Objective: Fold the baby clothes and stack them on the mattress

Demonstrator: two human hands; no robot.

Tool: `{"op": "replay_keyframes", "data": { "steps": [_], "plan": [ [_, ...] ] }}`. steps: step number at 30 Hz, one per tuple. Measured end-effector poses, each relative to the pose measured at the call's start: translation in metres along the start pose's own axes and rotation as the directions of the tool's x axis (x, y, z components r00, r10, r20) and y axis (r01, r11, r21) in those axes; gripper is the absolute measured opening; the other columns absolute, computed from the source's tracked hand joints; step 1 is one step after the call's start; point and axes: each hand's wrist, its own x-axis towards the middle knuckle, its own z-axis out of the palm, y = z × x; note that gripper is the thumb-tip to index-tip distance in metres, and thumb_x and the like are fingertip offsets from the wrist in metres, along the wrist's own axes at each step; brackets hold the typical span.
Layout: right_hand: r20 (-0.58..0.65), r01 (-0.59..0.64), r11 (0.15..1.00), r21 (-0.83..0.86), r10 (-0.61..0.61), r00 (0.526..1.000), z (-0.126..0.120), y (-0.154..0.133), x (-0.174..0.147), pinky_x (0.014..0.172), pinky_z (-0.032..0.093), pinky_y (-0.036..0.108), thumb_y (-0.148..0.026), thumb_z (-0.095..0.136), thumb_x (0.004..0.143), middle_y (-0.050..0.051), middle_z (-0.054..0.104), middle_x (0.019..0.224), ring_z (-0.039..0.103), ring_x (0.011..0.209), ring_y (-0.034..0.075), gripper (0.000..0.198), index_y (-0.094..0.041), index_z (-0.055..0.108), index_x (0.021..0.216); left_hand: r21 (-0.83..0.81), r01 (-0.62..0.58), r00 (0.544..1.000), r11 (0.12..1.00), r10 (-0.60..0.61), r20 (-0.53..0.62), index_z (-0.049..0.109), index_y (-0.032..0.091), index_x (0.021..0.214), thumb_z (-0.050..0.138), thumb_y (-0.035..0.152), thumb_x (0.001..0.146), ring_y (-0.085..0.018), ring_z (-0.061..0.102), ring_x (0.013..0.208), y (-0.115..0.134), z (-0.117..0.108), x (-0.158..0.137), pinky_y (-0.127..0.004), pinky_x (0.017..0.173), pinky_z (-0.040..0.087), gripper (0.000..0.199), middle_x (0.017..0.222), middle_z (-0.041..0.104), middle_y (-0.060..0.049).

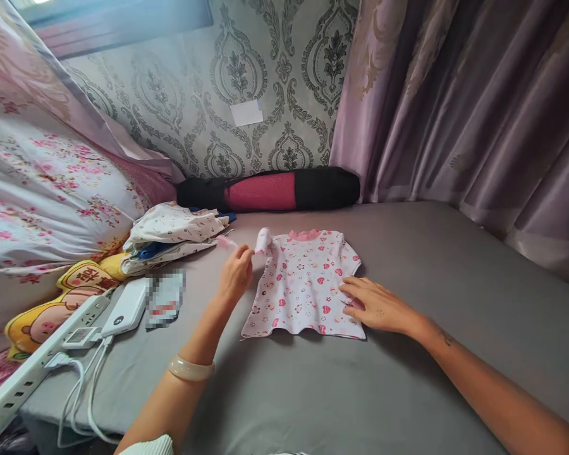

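Note:
A small white shirt (303, 284) with pink hearts and a pink collar lies spread on the grey sheet, collar toward the wall. Its right sleeve is tucked out of sight or folded in. My left hand (237, 272) is closed in a pinch on the shirt's left sleeve, which is lifted; part of the cuff shows pink and blurred beyond the fingers. My right hand (374, 305) rests on the shirt's right side edge, fingers stretched out and apart.
A pile of folded clothes (171, 234) sits at left, near a white power bank (126, 306), a blurred packet (165, 300) and a power strip (42, 354) with cables. Along the wall lies a black and pink roll bag (265, 191). Purple curtains (408, 95) hang at right.

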Motion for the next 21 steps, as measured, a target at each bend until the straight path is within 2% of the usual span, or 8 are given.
{"op": "replay_keyframes", "data": {
  "steps": [2, 4, 6, 8, 12, 15, 18, 21],
  "plan": [
    [-0.047, -0.092, 0.992, 0.082, 0.096, 0.994, -0.004, 0.008, -0.001, 0.092, 0.044, 0.036, -0.045, 0.048, 0.087, 0.004, 0.056, 0.132, 0.056, 0.113, 0.025, 0.036, -0.029, 0.062, 0.117, -0.087, -0.160, 0.985, 0.983, 0.165, 0.048, 0.060, 0.020, 0.110, 0.036, 0.013, 0.088, -0.020, 0.059, 0.105, 0.001, 0.008, -0.006, -0.031, 0.088, 0.049, 0.033, 0.122, 0.056, -0.011],
    [-0.114, -0.191, 0.971, 0.143, 0.208, 0.971, -0.007, 0.018, -0.002, 0.089, 0.046, 0.034, -0.047, 0.044, 0.089, 0.005, 0.060, 0.128, 0.059, 0.107, 0.024, 0.037, -0.028, 0.063, 0.115, -0.175, -0.275, 0.945, 0.945, 0.299, 0.130, 0.060, 0.020, 0.111, 0.037, 0.013, 0.088, -0.020, 0.057, 0.109, -0.002, 0.015, -0.013, -0.033, 0.094, 0.048, 0.033, 0.122, 0.057, -0.011],
    [-0.151, -0.261, 0.951, 0.166, 0.286, 0.946, -0.005, 0.027, -0.003, 0.084, 0.047, 0.034, -0.049, 0.043, 0.089, 0.006, 0.062, 0.124, 0.061, 0.103, 0.025, 0.039, -0.026, 0.062, 0.115, -0.250, -0.340, 0.894, 0.906, 0.394, 0.214, 0.060, 0.019, 0.112, 0.038, 0.015, 0.089, -0.021, 0.056, 0.112, -0.006, 0.019, -0.021, -0.036, 0.099, 0.046, 0.032, 0.118, 0.061, -0.010],
    [-0.151, -0.291, 0.944, 0.155, 0.314, 0.937, 0.001, 0.034, -0.004, 0.083, 0.046, 0.034, -0.050, 0.044, 0.087, 0.008, 0.064, 0.118, 0.061, 0.102, 0.025, 0.040, -0.025, 0.062, 0.113, -0.291, -0.345, 0.867, 0.893, 0.421, 0.265, 0.059, 0.020, 0.115, 0.040, 0.017, 0.091, -0.023, 0.054, 0.116, -0.008, 0.019, -0.027, -0.040, 0.103, 0.043, 0.031, 0.118, 0.063, -0.010],
    [-0.115, -0.291, 0.946, 0.142, 0.307, 0.945, 0.012, 0.038, -0.002, 0.079, 0.046, 0.033, -0.048, 0.048, 0.085, 0.007, 0.066, 0.105, 0.061, 0.095, 0.024, 0.034, -0.024, 0.065, 0.103, -0.346, -0.218, 0.935, 0.913, 0.297, 0.195, 0.053, 0.024, 0.126, 0.040, 0.025, 0.094, -0.025, 0.046, 0.128, -0.007, 0.014, -0.030, -0.043, 0.107, 0.039, 0.035, 0.136, 0.052, -0.010],
    [-0.087, -0.296, 0.940, 0.171, 0.313, 0.946, 0.015, 0.040, 0.003, 0.073, 0.045, 0.032, -0.051, 0.050, 0.083, 0.006, 0.066, 0.098, 0.062, 0.086, 0.022, 0.034, -0.024, 0.064, 0.098, -0.397, -0.034, 0.992, 0.917, 0.080, 0.099, 0.045, 0.023, 0.133, 0.042, 0.032, 0.093, -0.024, 0.050, 0.123, -0.007, 0.016, -0.026, -0.039, 0.099, 0.045, 0.041, 0.142, 0.040, -0.015],
    [-0.061, -0.340, 0.919, 0.201, 0.358, 0.932, 0.016, 0.044, 0.007, 0.065, 0.044, 0.029, -0.058, 0.054, 0.078, 0.004, 0.066, 0.090, 0.061, 0.080, 0.021, 0.038, -0.023, 0.063, 0.092, -0.416, 0.141, 0.990, 0.898, -0.118, 0.080, 0.039, 0.021, 0.136, 0.054, 0.043, 0.086, -0.023, 0.057, 0.109, -0.010, 0.025, -0.018, -0.037, 0.086, 0.051, 0.056, 0.135, 0.041, -0.016],
    [-0.020, -0.415, 0.880, 0.231, 0.431, 0.902, 0.018, 0.050, 0.009, 0.058, 0.040, 0.026, -0.061, 0.059, 0.072, 0.001, 0.065, 0.080, 0.059, 0.071, 0.018, 0.040, -0.023, 0.062, 0.086, -0.357, 0.234, 0.970, 0.904, -0.192, 0.148, 0.043, 0.019, 0.133, 0.066, 0.051, 0.075, -0.024, 0.058, 0.105, -0.010, 0.036, -0.007, -0.036, 0.082, 0.050, 0.070, 0.128, 0.046, -0.015]
  ]
}}
